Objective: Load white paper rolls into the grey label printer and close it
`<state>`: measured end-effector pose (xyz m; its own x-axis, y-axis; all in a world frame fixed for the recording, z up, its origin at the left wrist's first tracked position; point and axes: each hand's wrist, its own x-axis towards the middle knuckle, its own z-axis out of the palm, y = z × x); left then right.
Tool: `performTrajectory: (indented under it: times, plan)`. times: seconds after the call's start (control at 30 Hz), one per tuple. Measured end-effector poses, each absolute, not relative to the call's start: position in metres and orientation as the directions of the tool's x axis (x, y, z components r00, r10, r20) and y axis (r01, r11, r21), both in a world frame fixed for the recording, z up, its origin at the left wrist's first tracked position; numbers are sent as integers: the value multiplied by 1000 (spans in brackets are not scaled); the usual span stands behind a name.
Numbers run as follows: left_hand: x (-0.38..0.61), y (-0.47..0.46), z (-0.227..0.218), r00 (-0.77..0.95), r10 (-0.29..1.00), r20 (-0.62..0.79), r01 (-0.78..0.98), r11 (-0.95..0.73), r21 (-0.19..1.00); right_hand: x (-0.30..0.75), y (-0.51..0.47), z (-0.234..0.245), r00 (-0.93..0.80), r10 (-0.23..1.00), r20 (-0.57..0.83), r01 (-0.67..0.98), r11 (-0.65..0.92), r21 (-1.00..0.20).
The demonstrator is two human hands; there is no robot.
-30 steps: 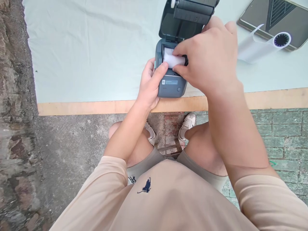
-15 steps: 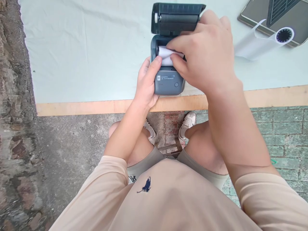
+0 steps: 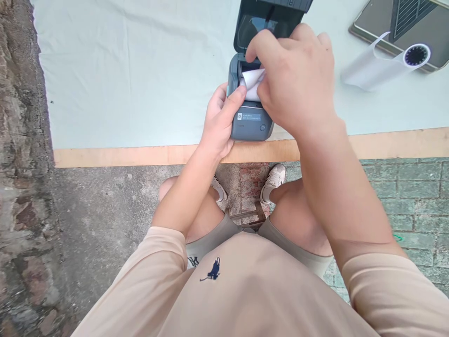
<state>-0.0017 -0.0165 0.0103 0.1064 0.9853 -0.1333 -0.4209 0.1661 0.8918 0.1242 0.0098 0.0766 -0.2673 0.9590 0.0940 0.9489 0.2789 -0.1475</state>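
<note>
A small dark grey thermal printer (image 3: 249,129) with its lid (image 3: 270,25) swung up sits near the table's front edge. My left hand (image 3: 222,114) is closed around its left side, thumb lying over the rim by the paper. Inside the compartment is a white paper roll (image 3: 250,86) with a loose, lifted end. From the right, my right hand (image 3: 296,77) reaches over it, fingers bent and closed on the paper's loose end. The index fingertip is by the base of the lid. The hand hides the roll's right part and the fingers' exact hold.
To the right, a partly unrolled white paper roll (image 3: 372,70) lies by a dark flat device (image 3: 372,21) with a black grille-like piece (image 3: 412,18) on it. A pale cloth (image 3: 140,84) covers the table, whose wooden edge (image 3: 140,154) faces me.
The printer has shifted slightly right and its lid has tipped farther back. My right hand has drawn up the paper's end, and its index finger has moved toward the lid.
</note>
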Motion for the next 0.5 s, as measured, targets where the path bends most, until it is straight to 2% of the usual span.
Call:
performTrajectory:
  times: [0.1, 0.37, 0.5]
  plan:
    - [-1, -17, 11, 95, 987, -129, -413, 157, 897, 127, 10, 76, -291, 954, 75, 937, 300, -179]
    - [1, -18, 15, 73, 980, -185, -429, 198, 881, 127, 10, 74, -238, 958, 160, 956, 260, -134]
    - [-1, -16, 15, 103, 983, -149, -476, 180, 861, 131, 6, 77, -280, 948, 149, 933, 305, -190]
